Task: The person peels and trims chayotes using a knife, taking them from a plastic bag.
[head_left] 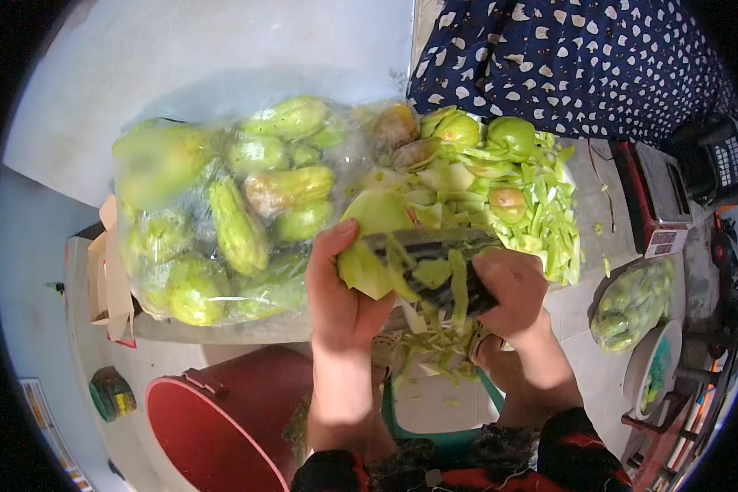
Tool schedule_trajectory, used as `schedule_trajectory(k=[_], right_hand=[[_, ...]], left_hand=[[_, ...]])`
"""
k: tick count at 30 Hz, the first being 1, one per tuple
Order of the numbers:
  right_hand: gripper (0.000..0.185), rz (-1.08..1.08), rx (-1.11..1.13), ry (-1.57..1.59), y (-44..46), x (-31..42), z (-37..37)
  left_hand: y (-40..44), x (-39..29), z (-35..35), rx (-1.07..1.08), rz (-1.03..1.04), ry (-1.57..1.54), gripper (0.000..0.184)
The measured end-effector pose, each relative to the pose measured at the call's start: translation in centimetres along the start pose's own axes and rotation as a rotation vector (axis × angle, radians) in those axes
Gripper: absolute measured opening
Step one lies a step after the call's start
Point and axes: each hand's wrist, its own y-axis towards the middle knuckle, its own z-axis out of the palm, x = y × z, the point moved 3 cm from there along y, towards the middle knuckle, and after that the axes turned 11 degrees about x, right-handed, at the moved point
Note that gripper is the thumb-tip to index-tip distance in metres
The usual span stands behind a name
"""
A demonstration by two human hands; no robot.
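Observation:
My left hand (344, 283) is closed around a partly peeled green fruit (377, 211), which looks like a green mango. In my right hand (512, 287) is a wide dark-bladed cleaver (422, 243), its blade pointing left and lying against the fruit. Strips of green peel (457, 283) cling to the blade. The cleaver's handle is hidden inside my right fist. Beyond my hands, a heap of peelings (553, 221) spreads over the worktop, with a whole green fruit (510, 138) at its back and a browned one (508, 203) within it.
A clear plastic bag (193, 246) of green fruits fills the left of the worktop. A red bucket (213, 426) stands below at the left. A red scale (660, 197) and another bagged load (631, 303) are at the right. Patterned dark cloth (566, 66) hangs at the back.

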Motion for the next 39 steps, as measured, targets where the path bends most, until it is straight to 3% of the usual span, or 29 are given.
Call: schedule_trajectory(k=[3,5,6,8,10,12,14,16,18,19,21,29,31,34,39], right_hand=[[0.031,-0.080,-0.061,-0.049,0.3,0.5,0.0],[0.028,0.161,0.032,-0.031,0.5,-1.3,1.4],[0.024,0.242,0.032,-0.018,0.5,-1.9,1.7],[0.023,0.265,0.020,0.018,0.4,-2.1,1.4],[0.022,0.283,0.018,0.057,0.6,-1.9,1.4],[0.018,0.197,-0.178,0.102,0.7,-1.2,1.0],[0.020,0.141,-0.127,0.011,0.5,-1.5,1.3],[0.021,0.084,-0.076,-0.079,0.5,-1.3,1.5],[0.020,-0.207,-0.157,-0.137,0.4,0.2,1.6],[0.020,-0.205,-0.156,-0.137,0.4,0.4,1.7],[0.019,-0.291,-0.154,-0.183,0.3,1.1,2.0],[0.016,-0.301,-0.182,-0.200,0.3,1.2,2.0],[0.017,-0.196,-0.098,-0.184,0.4,0.0,2.0],[0.018,-0.157,-0.167,-0.154,0.4,-0.5,3.0],[0.017,-0.160,-0.149,-0.200,0.4,-0.1,2.6]], left_hand=[[-0.3,-0.2,0.4,0.075,0.007,0.025,0.055],[-0.3,-0.4,0.7,0.109,0.002,0.028,0.054],[-0.3,-0.6,0.4,0.226,-0.036,-0.019,0.053],[-0.4,-0.5,0.4,0.339,-0.069,-0.070,0.051],[-0.2,-0.5,0.5,0.040,0.003,-0.099,0.047],[0.2,-0.6,-0.1,-0.001,0.030,-0.107,0.048],[0.4,-0.4,-0.1,-0.037,0.055,-0.116,0.049],[0.2,-0.5,0.2,-0.246,0.160,-0.073,0.041],[0.4,-0.1,-0.5,-0.157,0.120,-0.085,0.040],[0.5,0.2,-0.5,-0.065,0.082,-0.099,0.039],[0.2,0.6,0.5,-0.101,0.059,-0.131,0.038],[0.4,1.1,0.3,-0.020,0.002,-0.152,0.040],[0.5,1.0,-0.2,-0.149,0.069,-0.151,0.043],[0.8,0.7,-1.0,-0.224,0.127,-0.062,0.042],[0.6,0.3,-0.6,-0.145,0.115,-0.060,0.035]])
